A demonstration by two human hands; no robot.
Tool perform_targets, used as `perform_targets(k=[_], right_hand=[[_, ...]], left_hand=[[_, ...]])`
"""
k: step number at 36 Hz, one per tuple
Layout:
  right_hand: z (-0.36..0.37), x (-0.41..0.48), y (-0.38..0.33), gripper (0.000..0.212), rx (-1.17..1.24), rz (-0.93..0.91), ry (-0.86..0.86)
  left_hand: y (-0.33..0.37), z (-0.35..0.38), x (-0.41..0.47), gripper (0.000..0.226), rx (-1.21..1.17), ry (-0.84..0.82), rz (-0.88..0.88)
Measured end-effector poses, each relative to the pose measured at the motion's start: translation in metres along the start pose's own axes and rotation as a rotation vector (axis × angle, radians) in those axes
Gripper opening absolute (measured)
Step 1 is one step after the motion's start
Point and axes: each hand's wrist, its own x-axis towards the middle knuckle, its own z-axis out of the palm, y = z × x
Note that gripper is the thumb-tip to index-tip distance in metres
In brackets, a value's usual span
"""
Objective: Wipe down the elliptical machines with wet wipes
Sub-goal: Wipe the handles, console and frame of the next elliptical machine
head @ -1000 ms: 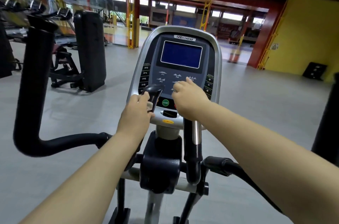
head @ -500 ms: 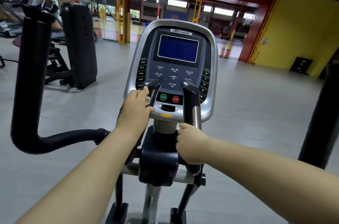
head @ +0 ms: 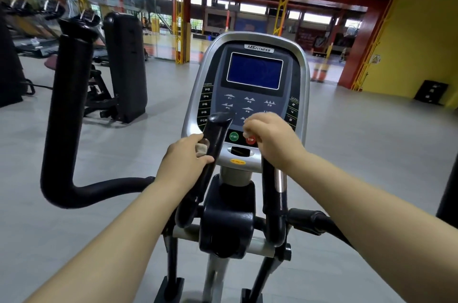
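— How far along were we on the elliptical machine (head: 226,223)?
— Midway at best, we judged. No surface showed a wet sheen, so we couldn't tell what was already wiped. Neither hand was on the big swing arm (head: 67,116) at our left or working across the console (head: 247,99).
— And the bars?
— That was the step in hand. Our left hand (head: 184,156) had its grip clamped on the wet wipe (head: 202,148), pressing it round the left handlebar (head: 198,193) just below its tip. Our right hand (head: 272,139) had its grip closed over the top of the right handlebar (head: 270,198), in front of the STOP button (head: 250,139). We couldn't see whether it carried a wipe too.
— What was left?
— Probably the lower bars, the console, the swing arm, then the other machines.
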Motion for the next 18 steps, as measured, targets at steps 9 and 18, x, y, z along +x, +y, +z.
perform_targets(k=[9, 18], right_hand=[[0.019, 0.067, -0.017, 0.031, 0.369, 0.646, 0.034], [0.028, 0.078, -0.045, 0.021, 0.335, 0.315, -0.324]], left_hand=[[-0.005, 0.000, 0.002, 0.011, -0.139, -0.016, -0.021], [-0.010, 0.001, 0.000, 0.023, -0.263, -0.059, -0.071]])
